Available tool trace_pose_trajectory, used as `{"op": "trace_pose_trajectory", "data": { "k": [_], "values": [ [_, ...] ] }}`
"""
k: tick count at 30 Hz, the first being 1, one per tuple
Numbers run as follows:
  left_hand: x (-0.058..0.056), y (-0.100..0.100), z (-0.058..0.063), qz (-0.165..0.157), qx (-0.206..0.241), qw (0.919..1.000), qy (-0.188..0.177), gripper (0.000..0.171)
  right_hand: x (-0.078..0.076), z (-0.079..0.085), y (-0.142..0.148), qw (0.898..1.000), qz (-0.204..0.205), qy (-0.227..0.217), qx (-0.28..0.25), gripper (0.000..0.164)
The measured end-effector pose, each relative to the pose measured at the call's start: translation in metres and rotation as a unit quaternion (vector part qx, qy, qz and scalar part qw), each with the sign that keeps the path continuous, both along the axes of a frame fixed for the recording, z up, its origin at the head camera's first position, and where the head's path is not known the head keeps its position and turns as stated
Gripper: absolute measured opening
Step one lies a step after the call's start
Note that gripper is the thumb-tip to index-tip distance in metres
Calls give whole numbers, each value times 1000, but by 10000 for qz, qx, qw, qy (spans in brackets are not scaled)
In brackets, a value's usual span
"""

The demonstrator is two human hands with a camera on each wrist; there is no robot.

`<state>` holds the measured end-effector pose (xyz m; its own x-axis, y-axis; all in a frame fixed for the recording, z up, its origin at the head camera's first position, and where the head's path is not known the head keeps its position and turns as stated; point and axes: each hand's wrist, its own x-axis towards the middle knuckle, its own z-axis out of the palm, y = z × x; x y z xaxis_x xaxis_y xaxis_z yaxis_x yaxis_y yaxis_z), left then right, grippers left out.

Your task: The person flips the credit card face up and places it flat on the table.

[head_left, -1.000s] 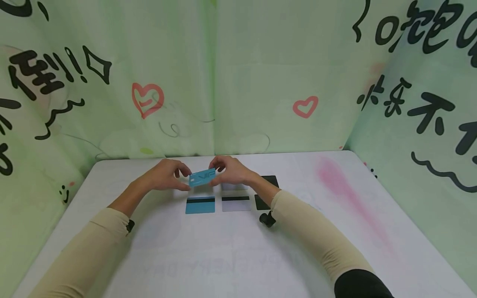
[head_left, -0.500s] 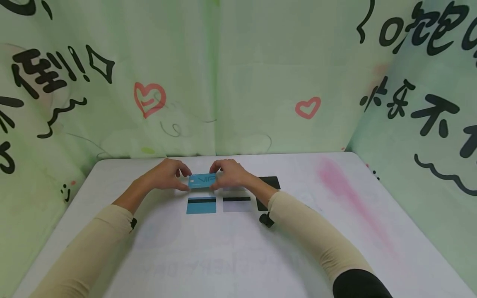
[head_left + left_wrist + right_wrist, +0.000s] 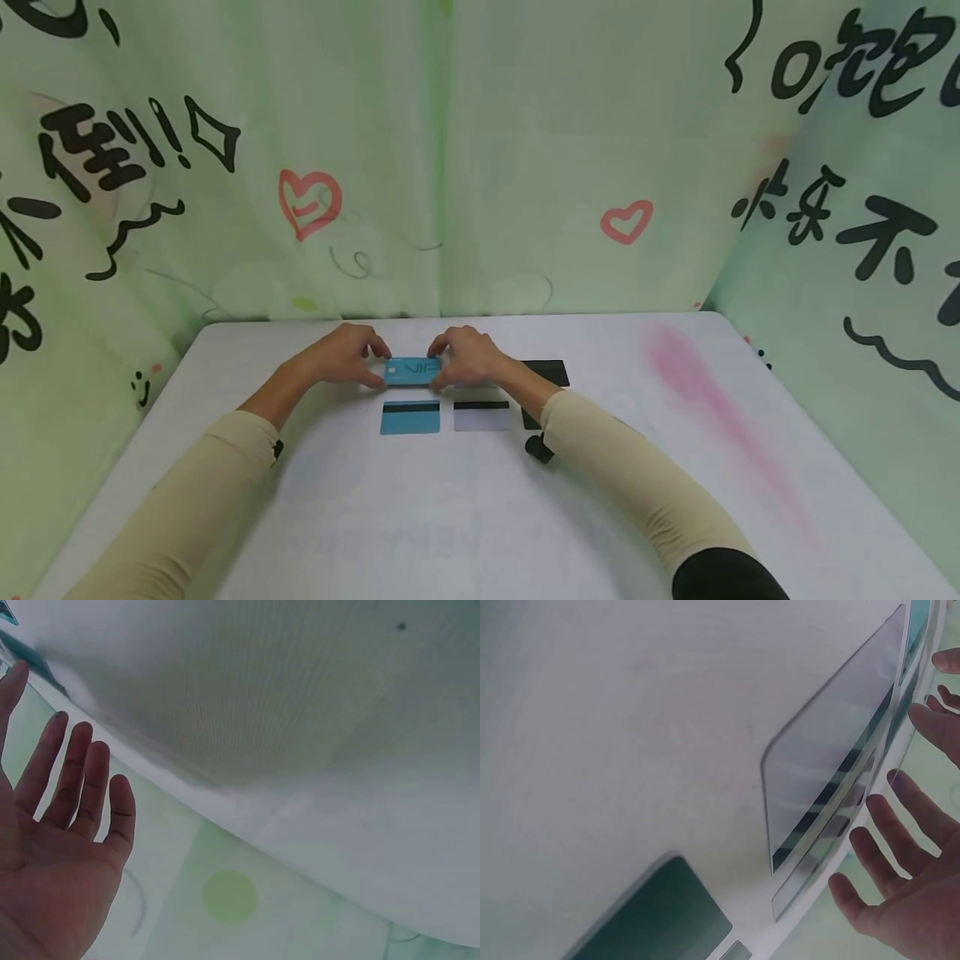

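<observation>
A blue bank-style card point(image 3: 408, 372) printed "VIP" lies level, close over or on the white table, at the back. My left hand point(image 3: 347, 357) holds its left corners between thumb and forefinger. At the right corners, my right hand point(image 3: 471, 357) grips it the same way and hides part of that end. Just in front lies a blue card with a black stripe point(image 3: 410, 421). To its right is a pale lavender striped card point(image 3: 482, 419). In the left wrist view the other fingers of my left hand point(image 3: 67, 847) extend loosely.
Two black cards point(image 3: 550, 372) lie right of the lavender one, partly hidden by my right forearm. A second pale card point(image 3: 810, 870) shows behind the striped one in the right wrist view. Green printed curtains point(image 3: 525, 167) rise at the table's back edge.
The VIP card has come down from a tilted, raised position and now lies level behind the striped blue card. Both hands have lowered with it. The head view has shifted slightly.
</observation>
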<state>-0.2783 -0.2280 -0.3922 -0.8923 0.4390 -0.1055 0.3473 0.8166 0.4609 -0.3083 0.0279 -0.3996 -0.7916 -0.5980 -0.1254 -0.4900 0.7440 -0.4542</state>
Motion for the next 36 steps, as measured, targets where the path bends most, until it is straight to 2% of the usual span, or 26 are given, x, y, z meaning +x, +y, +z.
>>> {"op": "trace_pose_trajectory", "data": {
  "k": [10, 19, 36],
  "values": [
    [3, 2, -4, -59, -54, 10000, 17, 46, 3, -2, -1, 9999, -9, 49, 161, 49],
    [5, 6, -5, 62, -198, 9998, 37, 45, 0, -4, 1, 9993, 119, 254, 238, 49],
    [3, 9, -6, 152, -259, 9995, -21, 46, 3, -2, 1, 9995, 102, 224, 204, 49]
  ]
}}
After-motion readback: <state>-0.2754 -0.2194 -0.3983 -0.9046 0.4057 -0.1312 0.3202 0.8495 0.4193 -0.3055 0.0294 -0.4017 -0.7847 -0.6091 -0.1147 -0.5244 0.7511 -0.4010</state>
